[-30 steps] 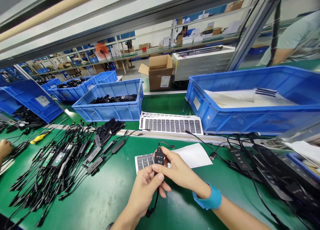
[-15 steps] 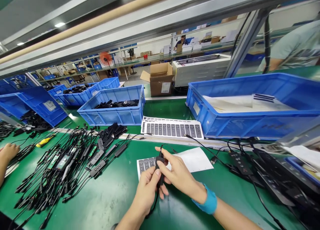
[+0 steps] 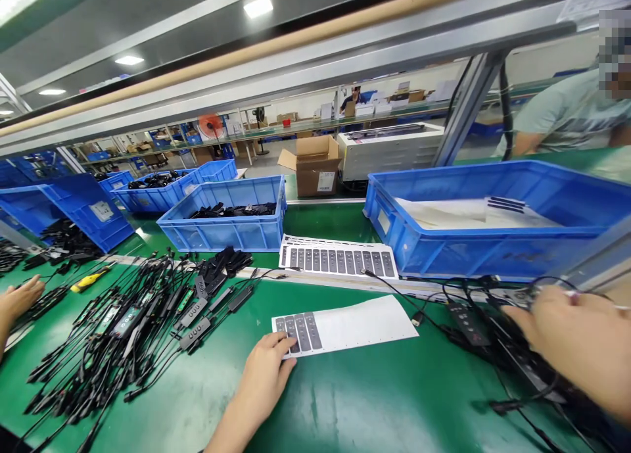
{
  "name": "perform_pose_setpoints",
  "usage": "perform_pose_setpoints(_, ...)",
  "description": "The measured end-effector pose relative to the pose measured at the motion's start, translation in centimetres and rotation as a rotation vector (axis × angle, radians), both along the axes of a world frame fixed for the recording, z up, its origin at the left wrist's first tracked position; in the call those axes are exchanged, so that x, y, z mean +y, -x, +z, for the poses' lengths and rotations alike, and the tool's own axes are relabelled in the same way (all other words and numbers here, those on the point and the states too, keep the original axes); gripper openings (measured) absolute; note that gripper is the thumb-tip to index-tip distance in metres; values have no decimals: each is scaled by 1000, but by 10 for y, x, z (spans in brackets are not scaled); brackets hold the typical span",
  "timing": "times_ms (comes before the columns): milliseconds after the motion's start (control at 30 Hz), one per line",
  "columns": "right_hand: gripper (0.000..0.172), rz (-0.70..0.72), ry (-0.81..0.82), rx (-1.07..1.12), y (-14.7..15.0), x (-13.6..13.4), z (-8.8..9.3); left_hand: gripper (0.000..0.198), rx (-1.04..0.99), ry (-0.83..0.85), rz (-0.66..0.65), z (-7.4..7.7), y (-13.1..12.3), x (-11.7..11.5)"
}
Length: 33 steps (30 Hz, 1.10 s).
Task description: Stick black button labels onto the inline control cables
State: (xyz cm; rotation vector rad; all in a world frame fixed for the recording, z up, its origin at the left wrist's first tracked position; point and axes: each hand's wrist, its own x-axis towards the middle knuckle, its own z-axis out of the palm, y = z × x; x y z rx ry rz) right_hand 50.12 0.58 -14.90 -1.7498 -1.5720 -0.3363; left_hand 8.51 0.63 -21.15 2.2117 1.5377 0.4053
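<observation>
My left hand (image 3: 266,369) rests on the green table, its fingers lying loosely apart with the tips on the near-left corner of a white sticker sheet (image 3: 365,323). That sheet carries three dark button stickers (image 3: 300,331) at its left end. My right hand (image 3: 576,338) is far out to the right, blurred by motion, over a heap of black in-line controllers and cables (image 3: 486,325). Its fingers are smeared, and I cannot make out whether it holds anything.
A full sticker sheet (image 3: 339,260) lies further back. A large pile of cabled controllers (image 3: 128,325) covers the left of the table, beside a yellow tool (image 3: 87,281). Blue bins (image 3: 224,233) (image 3: 493,252) stand behind. Another person's hand (image 3: 20,298) is at far left; a person in a shirt (image 3: 566,114) stands at back right.
Both hands held a black controller together before. Now my right hand has swung far right over the pile, the controller is no longer in the left hand, and that hand has dropped onto the sticker sheet.
</observation>
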Motion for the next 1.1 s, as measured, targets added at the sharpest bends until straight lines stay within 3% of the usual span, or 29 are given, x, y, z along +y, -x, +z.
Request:
perform_pose_setpoints(67, 32, 63, 95, -198, 37, 13, -11, 40, 71, -9, -21, -7, -4, -2)
perform_pose_setpoints(167, 32, 549, 448, -17, 119, 42, -30, 40, 133, -64, -33, -14, -8, -2)
perform_pose_setpoints(200, 31, 647, 526, 5, 144, 51, -38, 40, 141, -82, -33, -16, -8, -2)
perform_pose_setpoints(267, 31, 696, 587, 12, 183, 66, -54, 41, 143, -106, -33, -20, -8, -1)
perform_pose_setpoints(333, 26, 685, 592, 7, 204, 74, -68, 41, 129, -119, -26, -24, -7, -2)
perform_pose_setpoints(400, 19, 719, 537, 58, 211, 76, -73, 40, 101, -130, -16, -27, -6, -2)
perform_pose_setpoints(467, 19, 797, 452, 205, 207, 75, -66, 37, 72, -139, -18, -26, -4, -1)
perform_pose_setpoints(600, 32, 846, 365, 606, 190, 66, -24, 28, 129, -151, -16, -8, 7, 17)
perform_pose_setpoints(667, 36, 837, 383, 715, 184, 60, -2, 32, 204, -192, 126, 1, 22, 33)
perform_pose_setpoints(733, 39, 835, 396, 774, 180, 53, 13, 40, 292, -246, 334, 5, 39, 52)
perform_pose_setpoints(800, 40, 836, 375, 806, 178, 48, 21, 44, 366, -268, 453, 3, 55, 67)
perform_pose_setpoints(967, 36, 828, 272, 789, 179, 41, 27, 30, 447, -328, 460, -8, 68, 77)
perform_pose_setpoints(1100, 35, 787, 214, 761, 178, 39, 32, 40, 447, -441, 503, 3, 63, 73)
